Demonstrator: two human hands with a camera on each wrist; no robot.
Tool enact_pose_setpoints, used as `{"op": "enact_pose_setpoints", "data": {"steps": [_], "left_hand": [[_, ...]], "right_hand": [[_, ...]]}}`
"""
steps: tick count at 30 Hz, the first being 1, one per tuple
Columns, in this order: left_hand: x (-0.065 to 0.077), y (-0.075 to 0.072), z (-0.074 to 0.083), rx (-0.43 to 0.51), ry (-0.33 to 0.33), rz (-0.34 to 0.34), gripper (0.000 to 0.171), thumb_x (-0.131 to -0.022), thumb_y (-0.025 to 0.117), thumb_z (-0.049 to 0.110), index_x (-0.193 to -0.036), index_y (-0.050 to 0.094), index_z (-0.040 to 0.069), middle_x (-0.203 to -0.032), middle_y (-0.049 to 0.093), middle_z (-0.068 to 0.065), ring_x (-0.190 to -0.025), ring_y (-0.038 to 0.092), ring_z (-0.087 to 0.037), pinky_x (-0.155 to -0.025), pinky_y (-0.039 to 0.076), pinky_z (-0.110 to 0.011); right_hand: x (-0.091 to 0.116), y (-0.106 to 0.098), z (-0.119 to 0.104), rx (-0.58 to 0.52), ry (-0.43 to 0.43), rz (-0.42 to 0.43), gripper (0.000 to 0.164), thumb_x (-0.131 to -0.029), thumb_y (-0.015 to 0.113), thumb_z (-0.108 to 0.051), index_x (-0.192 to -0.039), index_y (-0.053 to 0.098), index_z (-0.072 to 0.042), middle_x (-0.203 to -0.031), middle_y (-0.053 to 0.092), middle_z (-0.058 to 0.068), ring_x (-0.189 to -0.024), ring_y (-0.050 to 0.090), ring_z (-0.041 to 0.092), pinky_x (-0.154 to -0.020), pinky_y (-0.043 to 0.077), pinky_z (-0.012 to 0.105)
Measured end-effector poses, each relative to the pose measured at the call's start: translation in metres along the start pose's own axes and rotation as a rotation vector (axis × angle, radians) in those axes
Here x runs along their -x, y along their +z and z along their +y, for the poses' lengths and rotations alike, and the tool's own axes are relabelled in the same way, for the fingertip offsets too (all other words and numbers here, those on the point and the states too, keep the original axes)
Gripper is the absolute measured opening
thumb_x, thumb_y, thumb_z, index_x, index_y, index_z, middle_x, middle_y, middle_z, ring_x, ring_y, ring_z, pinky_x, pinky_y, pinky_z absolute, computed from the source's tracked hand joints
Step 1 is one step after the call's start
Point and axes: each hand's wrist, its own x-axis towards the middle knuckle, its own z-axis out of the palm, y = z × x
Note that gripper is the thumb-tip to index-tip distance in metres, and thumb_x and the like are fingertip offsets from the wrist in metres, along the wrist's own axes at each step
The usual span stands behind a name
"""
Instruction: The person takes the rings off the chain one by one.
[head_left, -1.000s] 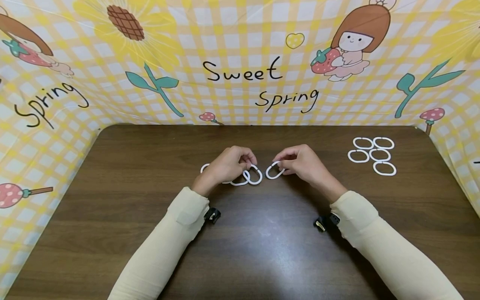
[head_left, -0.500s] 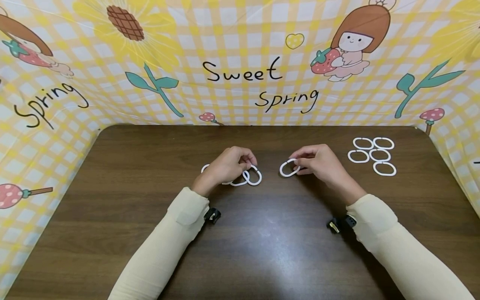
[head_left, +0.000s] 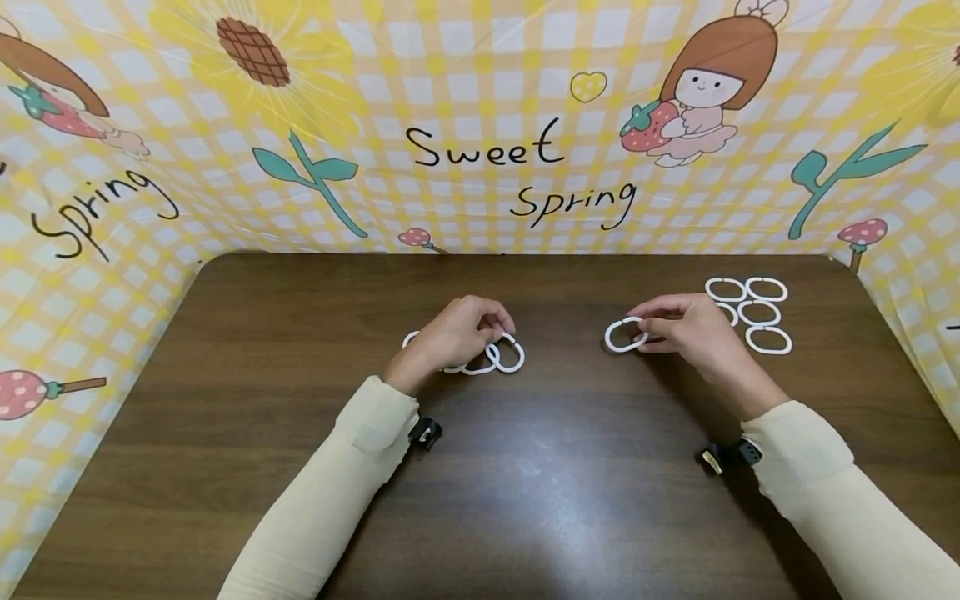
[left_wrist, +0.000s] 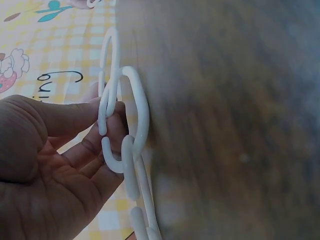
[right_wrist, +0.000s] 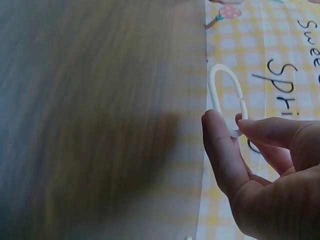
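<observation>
My left hand [head_left: 457,333] pinches a white oval plastic link [head_left: 512,354] at one end of a short chain. In the left wrist view the thumb and fingers grip near where this end link [left_wrist: 111,65] joins another link [left_wrist: 140,110], and more links hang below. Part of the chain is hidden under the hand. To the right, my right hand [head_left: 690,329] pinches a single loose link [head_left: 624,335] between thumb and fingers. The right wrist view shows this link [right_wrist: 216,90] with a small gap in its side, apart from the chain.
Several loose white links [head_left: 768,340] lie grouped at the back right of the brown wooden table [head_left: 525,483], one partly behind the right hand. A yellow checked cloth [head_left: 465,83] printed with flowers and figures rises behind the table and along its sides.
My right hand has moved to the right with its loose link, away from the chain and towards the loose links. The left hand stays in place, holding the chain's end link.
</observation>
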Motion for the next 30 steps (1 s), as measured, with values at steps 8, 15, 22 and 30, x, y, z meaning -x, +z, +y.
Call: {"op": "enact_pose_setpoints", "data": {"steps": [8,15,22,30], "left_hand": [[0.002,-0.002,-0.001,-0.012,0.003,0.001,0.020,-0.099,0.059,-0.002,-0.103,0.077,0.007,-0.091,0.073,-0.008,-0.080,0.060,-0.013,-0.075,0.047,-0.023],[0.003,-0.002,-0.002,-0.007,0.009,0.002,0.020,-0.098,0.060,-0.003,-0.102,0.077,0.007,-0.090,0.072,-0.007,-0.081,0.061,-0.014,-0.075,0.047,-0.023],[0.002,-0.001,-0.002,-0.018,0.001,-0.006,0.019,-0.099,0.060,-0.002,-0.103,0.076,0.007,-0.091,0.072,-0.006,-0.084,0.062,-0.014,-0.076,0.048,-0.024],[0.003,-0.001,-0.003,-0.017,0.002,0.000,0.018,-0.099,0.060,-0.002,-0.103,0.076,0.006,-0.091,0.071,-0.007,-0.083,0.062,-0.015,-0.075,0.048,-0.024]], "right_hand": [[0.009,-0.026,0.008,0.047,-0.010,0.051,0.031,-0.099,0.058,0.007,-0.125,0.059,0.024,-0.091,0.071,-0.007,-0.075,0.073,0.008,-0.074,0.064,0.031],[0.017,-0.044,0.016,0.081,-0.007,0.066,0.026,-0.099,0.057,0.009,-0.122,0.063,0.019,-0.090,0.070,-0.007,-0.074,0.073,0.007,-0.073,0.064,0.029],[0.024,-0.057,0.021,0.101,0.018,0.096,0.023,-0.099,0.058,0.008,-0.120,0.067,0.014,-0.099,0.065,-0.020,-0.074,0.073,0.006,-0.072,0.064,0.028],[0.027,-0.072,0.024,0.161,0.066,0.099,0.026,-0.101,0.055,0.007,-0.123,0.060,0.020,-0.087,0.068,-0.016,-0.066,0.074,0.008,-0.069,0.064,0.030]]}}
